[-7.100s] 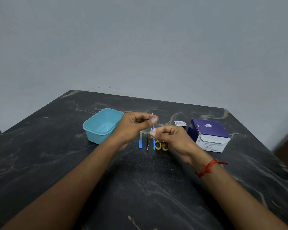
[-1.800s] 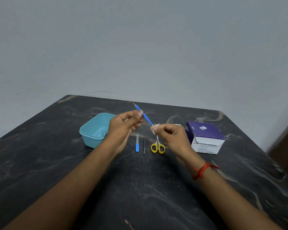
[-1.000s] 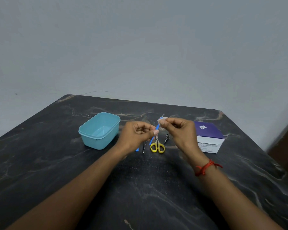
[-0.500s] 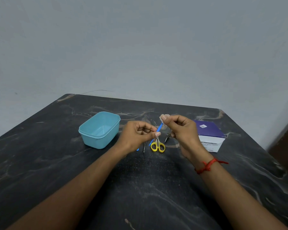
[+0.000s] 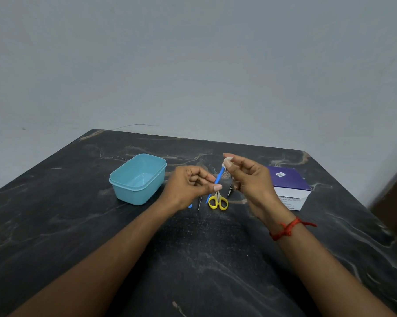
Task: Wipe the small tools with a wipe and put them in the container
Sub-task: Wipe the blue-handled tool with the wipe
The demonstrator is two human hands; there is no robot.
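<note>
Above the counter (image 5: 193, 259), the grip of the left hand (image 5: 190, 186) pinches the blue tool (image 5: 218, 178) low down, the right hand (image 5: 250, 177) pinches the wipe (image 5: 227, 161) round its top, over yellow scissors (image 5: 218, 202) and tweezers (image 5: 199, 202), between teal container (image 5: 138, 179) and purple box (image 5: 288, 186).

Two hands hold a thin blue tool (image 5: 217, 179) above a dark marbled table (image 5: 193, 259).
The left hand (image 5: 190, 186) pinches the tool's lower part, and the right hand (image 5: 247, 179) pinches a small white wipe (image 5: 227, 161) around its upper end, so the tool slants up to the right. An open teal container (image 5: 133, 195) sits to the left. Below the hands lie yellow scissors (image 5: 218, 202), with thin tweezers (image 5: 200, 202) just left of them and a dark pointed tool (image 5: 230, 191) to their right. A purple and white box (image 5: 288, 186) stands at the right.
</note>
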